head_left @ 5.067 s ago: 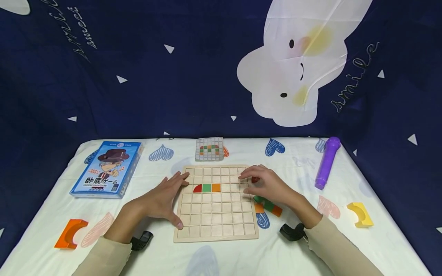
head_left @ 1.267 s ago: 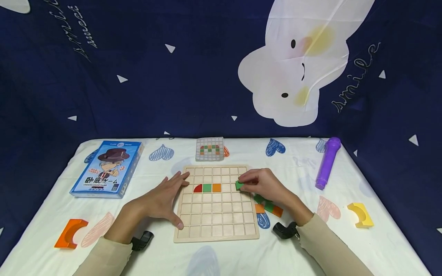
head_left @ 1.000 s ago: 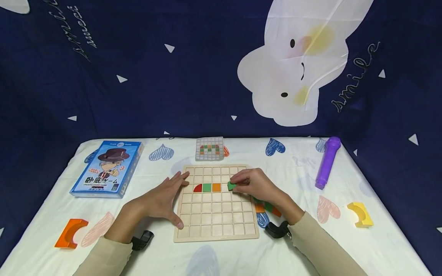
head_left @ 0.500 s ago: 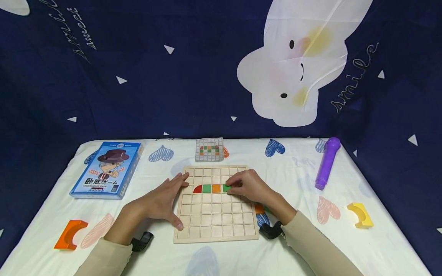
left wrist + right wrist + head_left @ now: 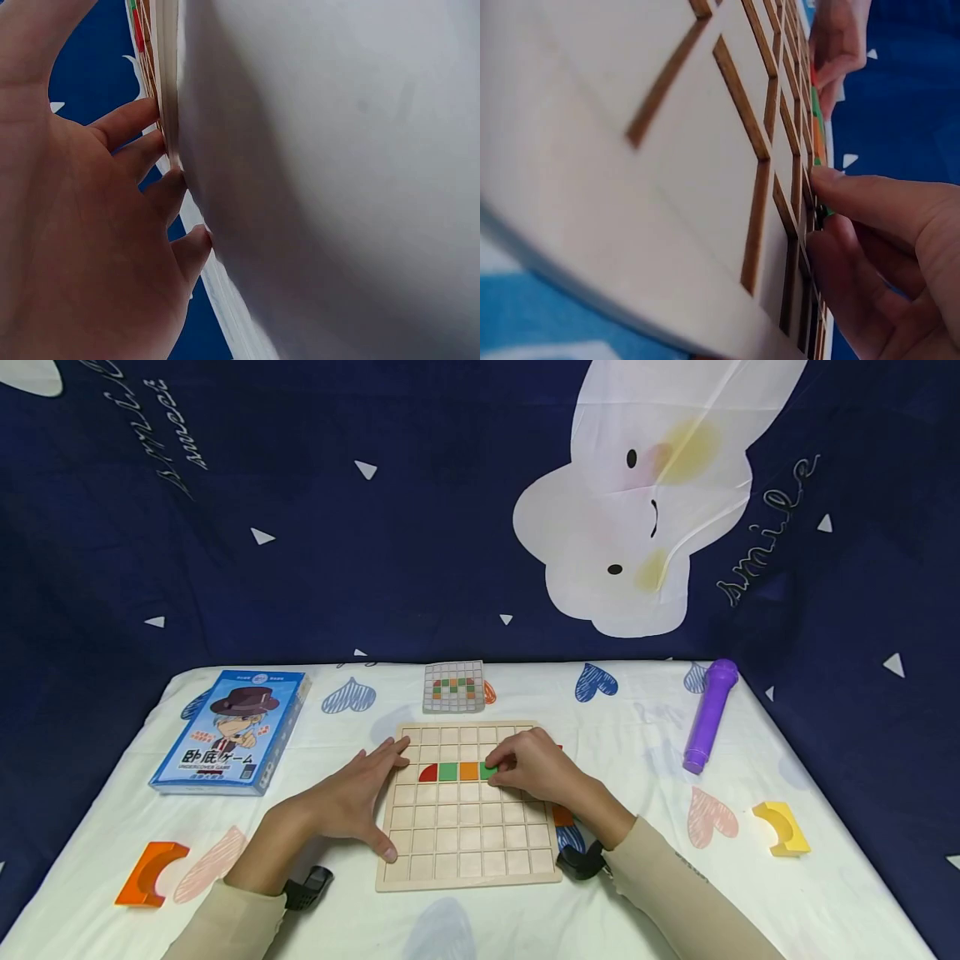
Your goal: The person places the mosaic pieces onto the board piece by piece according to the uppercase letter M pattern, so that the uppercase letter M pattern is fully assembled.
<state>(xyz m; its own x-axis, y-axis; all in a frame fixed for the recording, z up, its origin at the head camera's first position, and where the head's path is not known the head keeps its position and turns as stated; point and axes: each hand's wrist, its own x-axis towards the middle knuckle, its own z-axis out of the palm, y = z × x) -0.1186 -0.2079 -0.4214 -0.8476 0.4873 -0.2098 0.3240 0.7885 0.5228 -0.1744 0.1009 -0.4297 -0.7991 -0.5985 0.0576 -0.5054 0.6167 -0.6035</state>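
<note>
A pale wooden grid board lies before me. One row holds a red quarter-round tile, a green square tile and an orange square tile, side by side. Just right of the orange one, my right hand pinches another green tile between thumb and fingers, at the cell there. The fingers partly cover it. My left hand is spread along the board's left edge, fingertips and thumb resting on it. In the left wrist view, the left fingers touch the board's side.
A printed pattern card lies behind the board. Beyond the board's right edge an orange tile shows, partly under my right arm. Around sit a blue game box, an orange arch block, a yellow arch block and a purple microphone-shaped toy.
From the board's right edge, my right hand has picked up a green tile and brought it leftward to the cell beside the orange tile. My left hand has stayed on the board's left edge.
</note>
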